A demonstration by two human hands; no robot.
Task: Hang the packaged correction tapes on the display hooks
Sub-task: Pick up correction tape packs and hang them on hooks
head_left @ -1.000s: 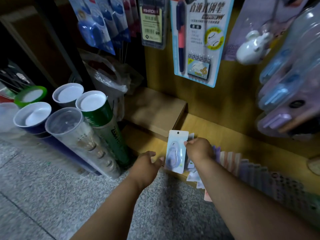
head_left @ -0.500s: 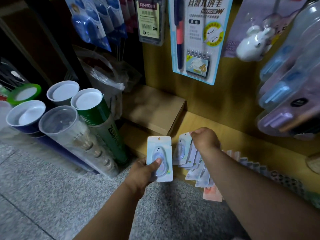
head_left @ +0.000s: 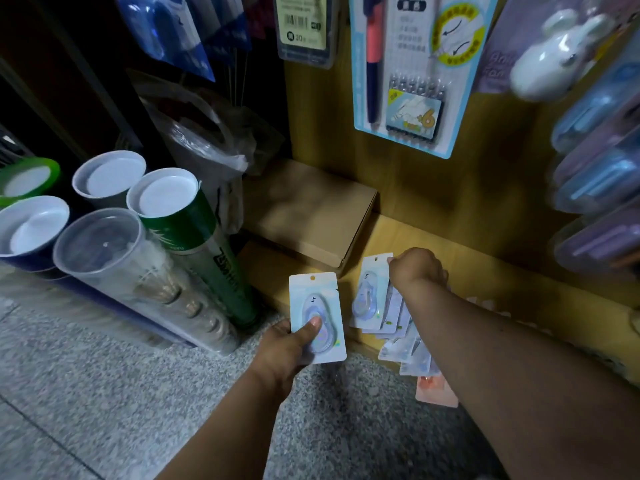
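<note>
Cardboard box [head_left: 308, 213] (tubes [head_left: 194, 244] leftward) flanking shelf [head_left: 485, 268]

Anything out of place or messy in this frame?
Yes: loose correction tape packs lie fanned unevenly on the wooden ledge, some overhanging its edge, and a pink pack sticks out lowest over the floor.

Stationery shop: hanging carded pens [head_left: 408, 74]

Hanging barcode pack [head_left: 304, 27], far centre: "30" beside a round icon. Pen blister card [head_left: 412, 74], far right: orange "6" on the refill label. Other print too blurred.
</note>
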